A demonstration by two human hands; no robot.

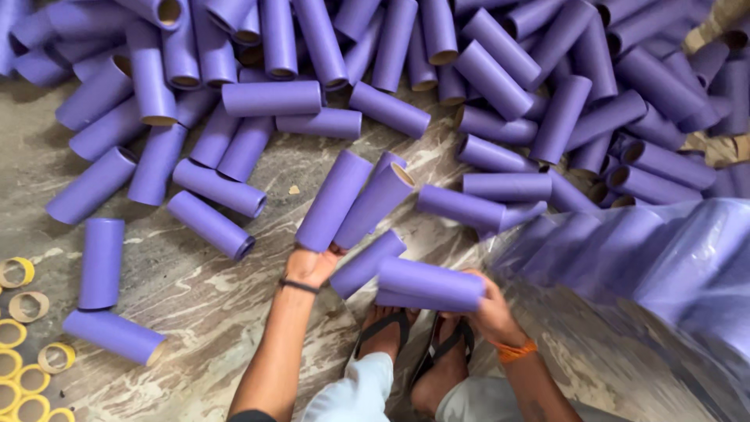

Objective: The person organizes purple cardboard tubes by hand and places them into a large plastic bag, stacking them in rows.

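Purple tubes (500,70) are everywhere ahead of you, a great loose heap of cardboard cores spilled over the marbled floor (211,297), and you're squatting right at its near edge with your sandalled feet (414,344) tucked under you. Your left hand (311,266) is closed on the lower end of one long tube (334,201), with a second tube (375,205) leaning against it, touching along its side; whether your fingers have both, I can't tell. Your right hand (488,309) is curled round a short stack of tubes (430,285) lying crosswise just above your feet, thumb side hidden behind them. So by my reading you're mid-gather: picking singles off the floor and building a bundle in the right hand. To add the left-hand tube you'd need to swing it round so it lies parallel with the stack, and make room in a right-hand grip that looks well filled. To your right, a clear plastic bag (664,266) bulges with more purple tubes, touching the heap's edge. Far left, small yellow rings (23,344) lie in a cluster by two stray tubes, well apart from your hands.
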